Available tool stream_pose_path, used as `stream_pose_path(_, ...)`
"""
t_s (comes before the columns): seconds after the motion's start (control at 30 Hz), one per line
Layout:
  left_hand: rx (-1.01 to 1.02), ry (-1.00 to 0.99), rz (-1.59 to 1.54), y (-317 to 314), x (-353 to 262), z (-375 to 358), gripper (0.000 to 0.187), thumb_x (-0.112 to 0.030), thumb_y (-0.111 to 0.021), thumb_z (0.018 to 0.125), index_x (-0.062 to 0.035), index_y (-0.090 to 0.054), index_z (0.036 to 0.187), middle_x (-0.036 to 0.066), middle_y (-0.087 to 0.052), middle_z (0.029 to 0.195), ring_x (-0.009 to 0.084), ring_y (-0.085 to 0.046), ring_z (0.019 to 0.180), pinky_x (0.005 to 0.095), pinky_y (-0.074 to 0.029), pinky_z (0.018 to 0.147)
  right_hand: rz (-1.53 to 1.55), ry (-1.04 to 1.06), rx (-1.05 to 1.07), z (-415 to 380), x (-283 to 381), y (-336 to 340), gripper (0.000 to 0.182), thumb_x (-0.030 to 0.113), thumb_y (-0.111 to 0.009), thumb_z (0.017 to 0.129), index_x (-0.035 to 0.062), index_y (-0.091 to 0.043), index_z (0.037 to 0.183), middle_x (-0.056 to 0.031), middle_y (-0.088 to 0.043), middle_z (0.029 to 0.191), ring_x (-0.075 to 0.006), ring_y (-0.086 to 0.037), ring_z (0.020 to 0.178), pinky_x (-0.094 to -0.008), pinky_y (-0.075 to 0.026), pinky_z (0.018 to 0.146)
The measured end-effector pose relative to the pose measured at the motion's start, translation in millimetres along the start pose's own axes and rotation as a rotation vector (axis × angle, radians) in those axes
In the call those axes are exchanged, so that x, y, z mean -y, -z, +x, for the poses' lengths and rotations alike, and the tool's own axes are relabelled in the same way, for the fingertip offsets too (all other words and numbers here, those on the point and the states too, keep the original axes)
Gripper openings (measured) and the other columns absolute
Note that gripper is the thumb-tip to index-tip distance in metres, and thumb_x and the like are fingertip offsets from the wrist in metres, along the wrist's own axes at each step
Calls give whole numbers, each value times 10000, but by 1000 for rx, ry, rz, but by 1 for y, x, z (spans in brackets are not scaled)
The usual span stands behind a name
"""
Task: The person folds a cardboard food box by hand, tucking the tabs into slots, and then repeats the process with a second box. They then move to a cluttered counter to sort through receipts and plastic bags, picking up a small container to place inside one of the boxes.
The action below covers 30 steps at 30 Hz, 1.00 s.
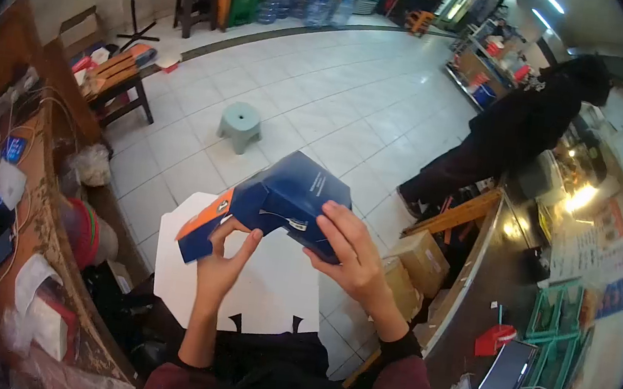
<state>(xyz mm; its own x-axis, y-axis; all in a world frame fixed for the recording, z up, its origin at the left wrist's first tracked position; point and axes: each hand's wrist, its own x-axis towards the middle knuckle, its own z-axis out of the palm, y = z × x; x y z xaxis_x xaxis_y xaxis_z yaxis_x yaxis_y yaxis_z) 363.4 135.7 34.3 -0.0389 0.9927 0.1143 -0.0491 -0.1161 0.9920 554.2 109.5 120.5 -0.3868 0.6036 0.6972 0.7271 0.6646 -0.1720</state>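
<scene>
A dark blue cardboard box (292, 192) with an orange panel is held up in front of me, partly folded, with its long flap slanting down to the left. My left hand (224, 258) grips the lower left part by the orange panel; some of its fingers are hidden behind the cardboard. At the right end, my right hand (350, 258) has its fingers over the blue side and its thumb lower down. Beneath the box lies a white board (268, 290) with cut corners, close to my body.
A grey-green stool (241, 125) stands on the tiled floor ahead. To the right, a person in black (527, 116) leans over a counter. Brown cartons (420, 258) sit beside the right-hand counter, which holds green baskets (555, 333) and a small screen (508, 370). A worn wooden table (60, 218) runs along my left.
</scene>
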Motion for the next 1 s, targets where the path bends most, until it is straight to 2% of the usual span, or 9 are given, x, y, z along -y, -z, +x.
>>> stream_pose_path(0.17, -99, -350, 401, 8, -34, 9, 178, -161, -665, 738, -20, -557, 734, 88, -564, 735, 193, -543, 769, 272, -394, 738, -54, 104, 21, -4, -11, 7, 463, 57, -687, 654, -19, -515, 1077, -137, -505, 1109, -291, -504, 1029, -387, -446, 863)
stream_pose_path(0.23, 38, -35, 294, 8, -33, 0, 156, -140, -629, 772, -5, -550, 766, 90, -571, 746, 174, -542, 804, 268, -396, 760, -37, 102, 30, -4, -7, 7, 467, 69, -693, 650, -17, -517, 1075, -145, -500, 1119, -297, -493, 1043, -390, -440, 869)
stream_pose_path(0.43, 272, 48, -308, -5, -17, 3, 132, -119, -580, 818, 7, -547, 800, 49, -579, 886, 116, -513, 913, 261, -369, 847, 58, -14, 35, -4, 6, -10, 533, 104, -720, 625, -18, -501, 1096, -164, -481, 1146, -316, -470, 1066, -400, -417, 890)
stream_pose_path(0.53, 240, 74, -357, -11, -21, -1, 222, -144, -563, 830, 8, -543, 991, 41, -557, 948, 119, -500, 913, 279, -369, 872, 69, -54, -7, -13, 14, -24, 576, 105, -728, 626, -11, -471, 1128, -166, -468, 1157, -322, -462, 1069, -402, -409, 884)
stream_pose_path(0.67, 230, 189, -576, -15, -12, -6, 244, -146, -571, 826, -1, -521, 1016, 35, -547, 948, 112, -497, 923, 290, -365, 894, 121, -160, -52, -15, 14, -29, 629, 105, -733, 629, -6, -419, 1163, -170, -444, 1165, -327, -461, 1066, -395, -405, 862)
stream_pose_path(0.73, 22, 238, -651, -21, -16, -11, 179, -125, -625, 785, -30, -541, 911, 31, -556, 905, 117, -511, 898, 266, -379, 853, 172, -227, -57, -14, 17, -30, 637, 106, -732, 631, -6, -407, 1168, -174, -437, 1166, -326, -460, 1064, -391, -407, 854)
stream_pose_path(0.87, 223, 237, -148, -9, -14, -8, 330, -67, -633, 765, -23, -467, 1047, 59, -512, 996, 130, -496, 906, 266, -440, 785, 165, -319, 20, -2, 33, -24, 617, 116, -708, 660, -1, -393, 1178, -185, -417, 1156, -329, -457, 1028, -382, -397, 837)
stream_pose_path(0.97, 201, -65, -20, -6, -6, -19, 325, -49, -611, 776, -13, -464, 1064, 69, -524, 966, 159, -516, 914, 281, -443, 799, 174, -410, 186, 8, 41, -17, 545, 118, -662, 706, 20, -406, 1177, -189, -413, 1151, -334, -452, 1012, -371, -384, 843)
stream_pose_path(1.0, 177, 61, -218, -8, 1, -19, 296, -57, -549, 816, -7, -458, 1094, 105, -547, 976, 203, -544, 913, 321, -444, 820, 164, -449, 309, 10, 40, -15, 505, 117, -634, 732, 30, -411, 1177, -190, -412, 1152, -335, -450, 1005, -363, -377, 848)
